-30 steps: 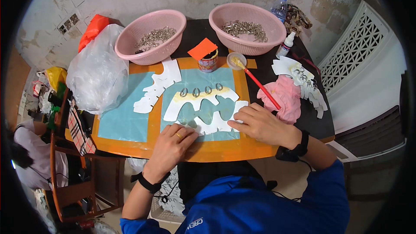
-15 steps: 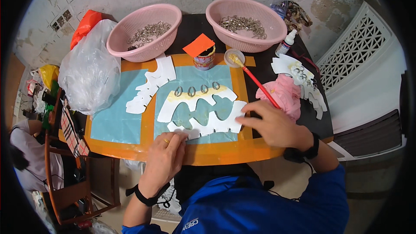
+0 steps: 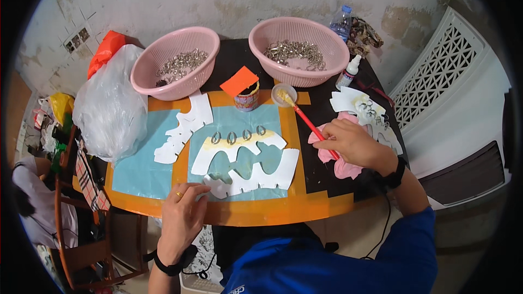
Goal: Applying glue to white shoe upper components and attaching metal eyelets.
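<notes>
My right hand (image 3: 351, 142) is closed on the red handle of a brush (image 3: 309, 122), above a crumpled pink cloth (image 3: 347, 169). The brush's tip rests in a small round dish (image 3: 284, 95) of yellowish paste. My left hand (image 3: 184, 212) lies at the table's front edge, fingers loosely bent and apart, holding nothing. Its index finger is by the left end of a scalloped white sheet piece (image 3: 250, 178). Behind that piece lies another white piece (image 3: 202, 159) with a yellowish coated edge and several metal rings (image 3: 231, 138) along it.
Two pink baskets (image 3: 143, 71) (image 3: 342, 57) with metal rings stand at the back. Between them is a tin (image 3: 248, 102) under an orange card (image 3: 239, 80). A plastic bag (image 3: 111, 111) sits left, near a third white piece (image 3: 185, 128). Ringed pieces (image 3: 348, 99) and a small bottle (image 3: 347, 73) lie right.
My right hand has left the near white piece's right end and moved right onto the brush handle. My left hand has drawn back left off the piece. The view has tilted up.
</notes>
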Demonstrator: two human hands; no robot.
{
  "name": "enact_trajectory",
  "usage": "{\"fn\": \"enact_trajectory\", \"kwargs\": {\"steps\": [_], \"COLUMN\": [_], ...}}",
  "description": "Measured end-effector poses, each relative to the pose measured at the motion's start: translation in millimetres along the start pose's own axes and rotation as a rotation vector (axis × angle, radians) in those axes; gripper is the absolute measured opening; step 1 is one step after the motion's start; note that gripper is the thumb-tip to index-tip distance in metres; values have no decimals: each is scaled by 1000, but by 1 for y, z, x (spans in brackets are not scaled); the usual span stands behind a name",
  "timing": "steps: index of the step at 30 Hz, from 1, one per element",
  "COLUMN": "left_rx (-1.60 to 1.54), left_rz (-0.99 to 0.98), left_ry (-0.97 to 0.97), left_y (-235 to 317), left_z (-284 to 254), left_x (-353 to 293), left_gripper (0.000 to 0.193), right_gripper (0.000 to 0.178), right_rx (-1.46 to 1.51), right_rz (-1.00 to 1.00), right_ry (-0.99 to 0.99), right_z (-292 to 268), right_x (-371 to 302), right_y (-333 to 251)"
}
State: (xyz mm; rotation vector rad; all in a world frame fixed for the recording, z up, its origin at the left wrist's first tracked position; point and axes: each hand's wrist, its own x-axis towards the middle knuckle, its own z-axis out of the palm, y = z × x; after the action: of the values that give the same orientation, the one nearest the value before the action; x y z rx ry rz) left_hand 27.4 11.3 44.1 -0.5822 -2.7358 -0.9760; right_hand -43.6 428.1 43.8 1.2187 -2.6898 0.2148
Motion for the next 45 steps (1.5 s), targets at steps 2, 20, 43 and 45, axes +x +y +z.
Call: {"fn": "enact_trajectory", "kwargs": {"steps": [2,20,43,45], "left_rx": [4,217,297,298], "left_rz": [-23,372,138,167], "left_ry": [-14,-228,-410,-423], "left_y": [1,68,44,40], "left_z": [-3,53,161,158], "left_x": [0,164,237,233], "left_gripper": [23,67,127,129], "right_gripper": [31,30,22,23], "right_rx": [49,784,1011,1078], "right_rz": [-12,262,231,225], "right_ry": [-46,513,1286,1374], "right_z": [-4,-15,-41,-38], "right_x": [3,-17,-58,-57], "right_y": [3,38,57,63]}}
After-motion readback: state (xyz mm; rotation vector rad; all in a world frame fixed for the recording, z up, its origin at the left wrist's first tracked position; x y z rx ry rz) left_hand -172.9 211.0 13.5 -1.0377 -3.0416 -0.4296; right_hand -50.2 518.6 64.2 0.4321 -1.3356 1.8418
